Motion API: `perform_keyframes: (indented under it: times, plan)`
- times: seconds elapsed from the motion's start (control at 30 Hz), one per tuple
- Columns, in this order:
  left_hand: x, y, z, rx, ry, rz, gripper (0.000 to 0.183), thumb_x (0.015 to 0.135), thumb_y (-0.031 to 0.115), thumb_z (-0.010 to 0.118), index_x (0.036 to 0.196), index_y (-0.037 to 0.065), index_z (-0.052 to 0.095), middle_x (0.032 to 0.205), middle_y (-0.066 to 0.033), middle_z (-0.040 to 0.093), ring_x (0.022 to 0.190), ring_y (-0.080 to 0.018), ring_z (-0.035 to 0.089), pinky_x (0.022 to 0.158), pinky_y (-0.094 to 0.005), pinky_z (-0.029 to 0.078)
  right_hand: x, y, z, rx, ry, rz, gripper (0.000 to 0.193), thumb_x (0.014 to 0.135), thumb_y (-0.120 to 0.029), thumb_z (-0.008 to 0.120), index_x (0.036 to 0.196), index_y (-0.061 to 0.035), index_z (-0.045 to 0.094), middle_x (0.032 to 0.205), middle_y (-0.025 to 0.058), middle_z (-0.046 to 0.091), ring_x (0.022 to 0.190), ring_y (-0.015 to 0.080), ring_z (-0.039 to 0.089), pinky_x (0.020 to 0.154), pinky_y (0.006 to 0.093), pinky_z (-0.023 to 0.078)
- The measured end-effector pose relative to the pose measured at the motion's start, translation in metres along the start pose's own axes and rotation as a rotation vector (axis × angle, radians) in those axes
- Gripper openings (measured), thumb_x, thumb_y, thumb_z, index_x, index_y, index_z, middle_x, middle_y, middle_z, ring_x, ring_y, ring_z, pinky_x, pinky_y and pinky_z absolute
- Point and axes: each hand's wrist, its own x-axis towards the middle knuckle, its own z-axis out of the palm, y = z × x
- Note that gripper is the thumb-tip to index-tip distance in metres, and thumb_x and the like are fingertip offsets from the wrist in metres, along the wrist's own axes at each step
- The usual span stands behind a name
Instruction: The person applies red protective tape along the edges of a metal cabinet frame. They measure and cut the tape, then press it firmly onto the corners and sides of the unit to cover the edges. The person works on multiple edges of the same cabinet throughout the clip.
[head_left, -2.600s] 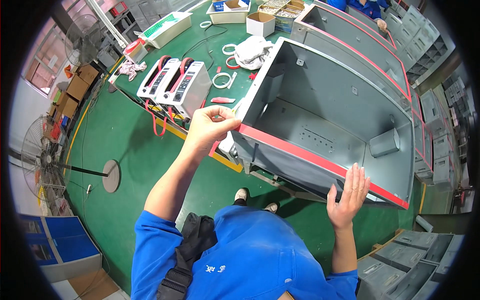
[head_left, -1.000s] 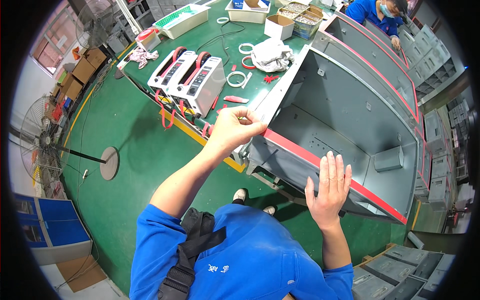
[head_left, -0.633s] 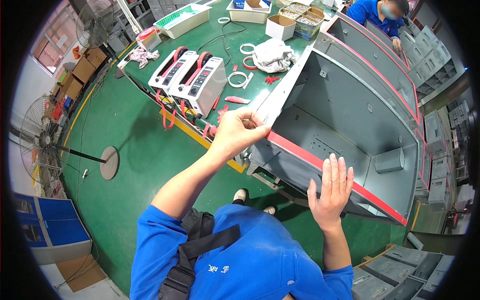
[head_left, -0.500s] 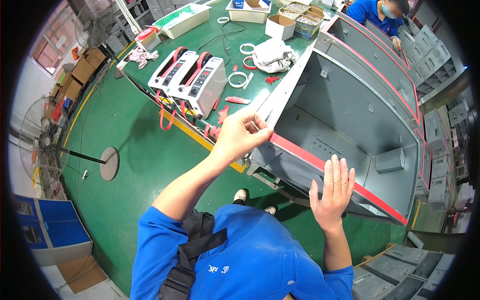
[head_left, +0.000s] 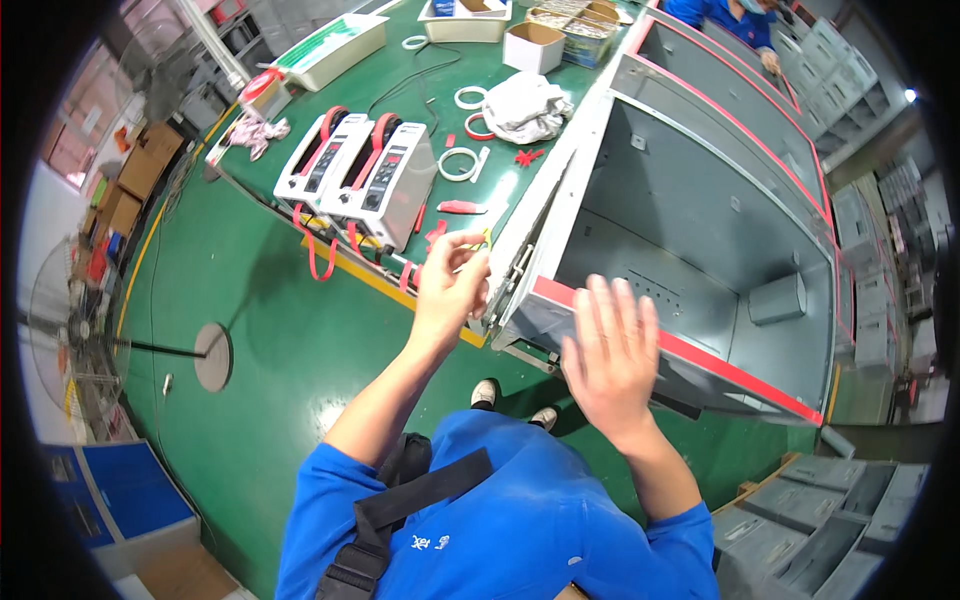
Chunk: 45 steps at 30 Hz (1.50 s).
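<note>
My left hand [head_left: 450, 285] is raised left of the grey metal box [head_left: 690, 190], its fingers curled in a pinch. At the fingertips shows a small yellow-green piece [head_left: 487, 240], too small to name for certain. My right hand [head_left: 612, 355] is open, its fingers stretched out together and slightly blurred. It lies over the red tape strip [head_left: 735, 378] that runs along the box's near rim, covering part of it; whether the palm presses on the strip cannot be seen. The strip's left end [head_left: 553, 291] sits by the box's near left corner.
Two white tape dispensers [head_left: 383, 185] with red tape stand on the green table [head_left: 400, 95]. Near them lie tape rolls [head_left: 458, 164], a red-handled cutter [head_left: 461, 208] and a white cloth [head_left: 527, 107]. Another person [head_left: 735, 20] in blue works by further red-edged boxes. A fan [head_left: 80, 325] stands left.
My left hand has come off the strip's left end and moved left. My right hand has slid left along the rim. The yellow-green piece now shows.
</note>
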Motion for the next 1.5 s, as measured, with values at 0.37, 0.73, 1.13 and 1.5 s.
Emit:
perform_keyframes:
  times: [0.37,0.73,1.13,1.5]
  plan:
    - [0.023,-0.004,0.014,0.489,-0.24,0.684,0.024,0.09,0.003,0.041,0.111,-0.005,0.048,0.1,-0.0113,0.054,0.093,-0.0163,0.052,0.084,-0.0289,0.041,-0.006,0.002,0.019,0.114,0.223,0.051,0.042,0.077,-0.02,0.054,0.112,0.0029,0.051,0.116,0.0171,0.052,0.111,0.0283,0.049,0.097,0.0385,0.035]
    - [0.089,0.016,0.078,0.64,-0.856,0.923,0.041,0.086,0.035,0.041,0.085,-0.003,0.057,0.059,-0.0036,0.041,0.06,-0.0159,0.041,0.085,-0.04,0.034,-0.221,0.213,-0.116,-0.573,0.252,0.867,0.049,0.09,-0.029,0.04,0.126,0.0028,0.036,0.127,0.0207,0.041,0.12,0.0342,0.037,0.101,0.0423,0.029]
    - [0.011,-0.024,0.088,0.593,-0.545,0.817,0.045,0.084,0.039,0.035,0.075,0.0,0.056,0.057,-0.0025,0.034,0.068,-0.0183,0.036,0.074,-0.0349,0.032,-0.252,0.317,-0.107,-0.227,0.531,0.938,0.049,0.093,-0.032,0.026,0.131,-0.0011,0.03,0.136,0.0169,0.029,0.127,0.0291,0.028,0.104,0.0355,0.024]
    - [-0.043,-0.015,0.13,0.79,-1.019,1.086,0.065,0.086,0.053,0.035,0.116,-0.003,0.048,0.074,-0.0093,0.052,0.075,-0.0262,0.046,0.076,-0.0394,0.033,-0.199,0.182,-0.099,-0.267,0.294,0.812,0.046,0.087,-0.026,0.046,0.126,-0.0024,0.039,0.132,0.0166,0.038,0.126,0.0314,0.03,0.103,0.042,0.025]
